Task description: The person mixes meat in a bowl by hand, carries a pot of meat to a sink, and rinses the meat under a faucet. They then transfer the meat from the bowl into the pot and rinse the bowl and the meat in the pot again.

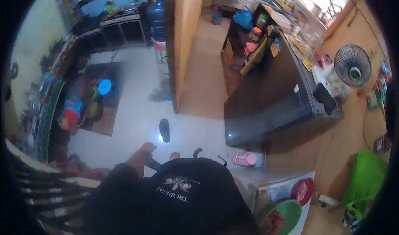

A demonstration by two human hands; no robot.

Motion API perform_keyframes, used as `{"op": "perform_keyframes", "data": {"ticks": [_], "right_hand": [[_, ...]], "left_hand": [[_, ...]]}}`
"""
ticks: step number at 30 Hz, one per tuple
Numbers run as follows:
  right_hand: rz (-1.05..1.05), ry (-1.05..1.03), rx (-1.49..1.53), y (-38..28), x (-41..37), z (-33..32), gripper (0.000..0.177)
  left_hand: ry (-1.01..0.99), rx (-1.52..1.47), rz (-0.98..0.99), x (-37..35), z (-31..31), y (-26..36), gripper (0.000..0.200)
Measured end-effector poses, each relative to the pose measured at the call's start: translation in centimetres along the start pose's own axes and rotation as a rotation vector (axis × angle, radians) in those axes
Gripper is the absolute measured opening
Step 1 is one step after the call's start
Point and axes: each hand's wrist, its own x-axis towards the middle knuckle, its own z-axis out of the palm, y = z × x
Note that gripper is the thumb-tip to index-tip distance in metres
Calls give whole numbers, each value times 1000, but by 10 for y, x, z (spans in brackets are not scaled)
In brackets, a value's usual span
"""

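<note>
My left hand hangs low over the tiled floor, below a dark sleeve. Its fingers are small in view and look loosely apart, with nothing seen in them. Just beyond it a dark slipper lies on the tiles, and the toes of a foot show past the hem of my black shirt. My right hand does not show. At my right side a green basin holds something reddish-brown that I cannot tell the kind of. Close to it is a round red dish.
A pink-lidded container lies on the floor by a dark fridge-like cabinet. A wooden partition edge stands ahead. Right are a fan and a green chair; left, a dark mat holds several items.
</note>
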Motion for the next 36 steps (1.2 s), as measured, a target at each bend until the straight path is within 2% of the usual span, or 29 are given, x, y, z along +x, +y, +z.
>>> {"op": "perform_keyframes", "data": {"ticks": [2,8,9,10,11,13,14,15,16,17,18,19,22,23,25,26,28,29,31,32,34,36], "right_hand": [[38,-3,26,3,-7,-2,30],[80,1,89,4,-30,-4,31],[200,8,-44,-5,-28,-2,38],[318,14,-177,-11,-28,-1,45],[320,24,-176,-2,-26,-3,45],[191,206,-480,6,-22,2,53],[190,213,-478,0,-24,3,53],[244,286,-534,-37,-37,16,38],[300,359,-587,-60,-47,25,23],[301,365,-581,-64,-53,29,23],[256,394,-415,-67,-57,32,25],[210,425,-247,-68,-61,35,28],[125,547,-405,103,4,-23,39],[124,554,-397,92,-4,-18,39],[-36,482,-725,56,-31,-7,46],[-37,488,-722,33,-39,-2,46],[-91,701,-699,-14,-50,9,41],[-92,701,-697,-59,-59,22,41],[-25,723,-183,-145,-70,52,29],[-24,718,-180,-149,-59,57,29],[-150,588,-98,-146,-23,72,23],[-241,484,-197,-141,10,110,22]], "left_hand": [[189,591,360,-4,-25,-2,61],[283,520,511,30,-55,-48,68],[132,566,380,36,-61,-41,68],[127,569,391,39,-62,-42,68],[112,612,362,41,-60,-42,67],[104,652,342,46,-53,-49,66],[150,490,488,45,-50,-59,66],[192,327,629,47,-49,-66,65],[195,329,636,46,-50,-63,65],[195,427,609,40,-51,-55,65],[195,525,584,33,-54,-45,64],[45,616,420,31,-60,-32,64],[111,458,563,39,-61,-60,63],[117,462,572,38,-63,-61,63],[129,611,530,31,-70,-65,65],[133,612,536,27,-75,-66,65],[54,596,405,17,-85,-70,65],[56,595,405,12,-90,-75,65],[64,494,405,2,-99,-88,65],[69,444,402,-1,-105,-97,65],[83,455,390,-4,-112,-123,65],[106,435,353,-6,-111,-149,65]]}}
